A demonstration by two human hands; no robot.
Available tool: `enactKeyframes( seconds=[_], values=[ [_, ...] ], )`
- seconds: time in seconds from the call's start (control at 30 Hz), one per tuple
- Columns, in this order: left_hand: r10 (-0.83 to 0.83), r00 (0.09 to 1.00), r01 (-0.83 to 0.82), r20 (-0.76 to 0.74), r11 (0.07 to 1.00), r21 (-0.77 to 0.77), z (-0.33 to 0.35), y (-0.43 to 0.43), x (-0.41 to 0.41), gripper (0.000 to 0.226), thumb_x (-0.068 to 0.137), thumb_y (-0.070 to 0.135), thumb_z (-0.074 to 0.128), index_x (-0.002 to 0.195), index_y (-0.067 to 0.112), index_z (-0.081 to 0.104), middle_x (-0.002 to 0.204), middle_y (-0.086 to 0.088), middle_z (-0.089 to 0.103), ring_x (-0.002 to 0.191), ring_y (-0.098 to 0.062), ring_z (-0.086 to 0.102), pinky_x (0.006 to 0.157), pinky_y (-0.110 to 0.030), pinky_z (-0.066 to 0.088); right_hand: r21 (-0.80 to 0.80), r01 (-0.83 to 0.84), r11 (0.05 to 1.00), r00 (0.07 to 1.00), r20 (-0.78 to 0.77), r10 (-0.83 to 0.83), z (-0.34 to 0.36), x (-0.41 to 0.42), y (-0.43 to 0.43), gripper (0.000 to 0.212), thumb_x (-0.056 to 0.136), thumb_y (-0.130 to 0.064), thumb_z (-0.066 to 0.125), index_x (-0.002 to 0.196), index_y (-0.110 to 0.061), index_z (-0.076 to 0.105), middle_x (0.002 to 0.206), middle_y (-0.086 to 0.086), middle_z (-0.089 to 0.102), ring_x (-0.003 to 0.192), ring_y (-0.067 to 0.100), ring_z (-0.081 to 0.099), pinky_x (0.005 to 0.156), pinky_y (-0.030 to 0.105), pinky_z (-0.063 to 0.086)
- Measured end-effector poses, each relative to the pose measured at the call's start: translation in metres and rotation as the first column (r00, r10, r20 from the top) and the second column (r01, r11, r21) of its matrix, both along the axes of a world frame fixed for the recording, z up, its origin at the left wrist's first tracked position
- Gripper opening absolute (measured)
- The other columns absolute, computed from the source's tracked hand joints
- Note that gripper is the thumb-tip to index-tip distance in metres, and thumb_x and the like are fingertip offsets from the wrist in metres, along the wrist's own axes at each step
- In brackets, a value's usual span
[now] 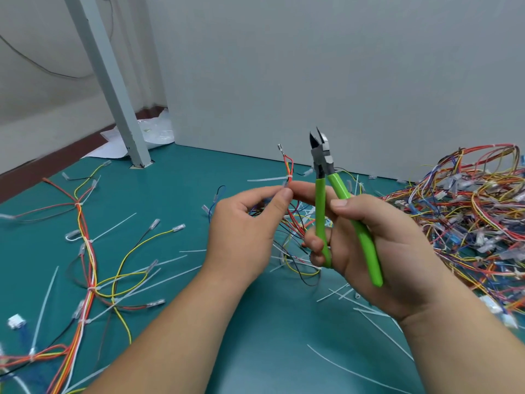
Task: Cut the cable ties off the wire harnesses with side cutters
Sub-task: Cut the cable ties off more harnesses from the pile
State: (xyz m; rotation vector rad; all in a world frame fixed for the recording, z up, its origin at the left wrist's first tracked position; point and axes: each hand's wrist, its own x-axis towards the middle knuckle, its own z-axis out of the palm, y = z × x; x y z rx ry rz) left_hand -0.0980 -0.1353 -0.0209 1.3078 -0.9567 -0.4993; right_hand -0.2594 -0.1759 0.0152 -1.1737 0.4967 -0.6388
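Forearms first: left forearm [170,322] and right forearm [468,351] rise from six o'clock, and up to the grips we go. Now my left hand [244,231] pinches a small wire harness [288,166] between thumb and forefinger, right under its white cable tie [289,177], whose tail sticks out toward nine o'clock. Red and orange wires loop up above the tie, and the rest trails down behind my palm. Over to my right hand [383,251]: it's wrapped round the green handles of the side cutters [320,206], thumb on top, fingers curled over one handle. Cutter nose points to twelve o'clock, blades a crack apart, near the tie at its two o'clock, not touching. Outward now: cut ties [369,311] lie scattered over the green mat [270,336]. Big heap of harnesses [468,209] at three o'clock. One long harness [88,265], ties on, runs across the mat at eight o'clock. White post [113,95] at eleven o'clock, pale wall [312,66] behind.
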Motion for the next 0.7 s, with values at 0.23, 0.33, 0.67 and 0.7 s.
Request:
enactKeyframes(
  seconds=[0.23,0.33,0.67,0.7],
  values=[
    [-0.047,0.998,0.047,-0.044,0.999,-0.009,-0.005,-0.003,-0.002,0.018,0.088,0.005,0.076,0.083,0.023,0.078,0.08,0.006,0.078,0.075,-0.007,0.072,0.072,-0.02,0.057,0.115,0.102,0.988,0.994,-0.057,-0.096,0.007,-0.001,-0.002,0.048,0.075,-0.035,0.066,0.117,-0.014,0.077,0.121,0.007,0.067,0.068,0.024,0.058,0.058,0.036,0.042],
    [-0.031,0.999,0.03,-0.014,0.999,-0.026,-0.005,-0.003,-0.002,0.023,0.087,0.007,0.077,0.079,0.028,0.077,0.077,0.011,0.077,0.07,-0.001,0.069,0.067,-0.013,0.052,0.11,0.128,0.986,0.991,-0.064,-0.121,0.008,-0.003,-0.002,0.048,0.074,-0.035,0.069,0.117,-0.013,0.076,0.118,0.008,0.071,0.071,0.026,0.062,0.058,0.037,0.043],
    [-0.01,0.995,0.006,0.099,0.999,0.033,-0.009,-0.003,-0.004,0.011,0.089,0.014,0.074,0.086,0.025,0.075,0.079,0.014,0.075,0.07,0.0,0.066,0.068,-0.012,0.049,0.088,0.257,0.963,0.962,-0.12,-0.246,0.013,-0.005,-0.005,0.068,0.055,-0.045,0.08,0.114,-0.011,0.075,0.099,0.007,0.066,0.068,0.023,0.063,0.053,0.034,0.048],
    [-0.017,0.995,0.014,0.097,0.999,0.034,-0.009,-0.003,-0.004,0.013,0.089,0.013,0.074,0.085,0.025,0.075,0.078,0.014,0.075,0.07,0.0,0.066,0.068,-0.012,0.049,0.088,0.251,0.964,0.963,-0.119,-0.24,0.013,-0.006,-0.005,0.064,0.057,-0.044,0.08,0.113,-0.013,0.076,0.104,0.008,0.066,0.069,0.024,0.064,0.054,0.034,0.048]
  ],
)
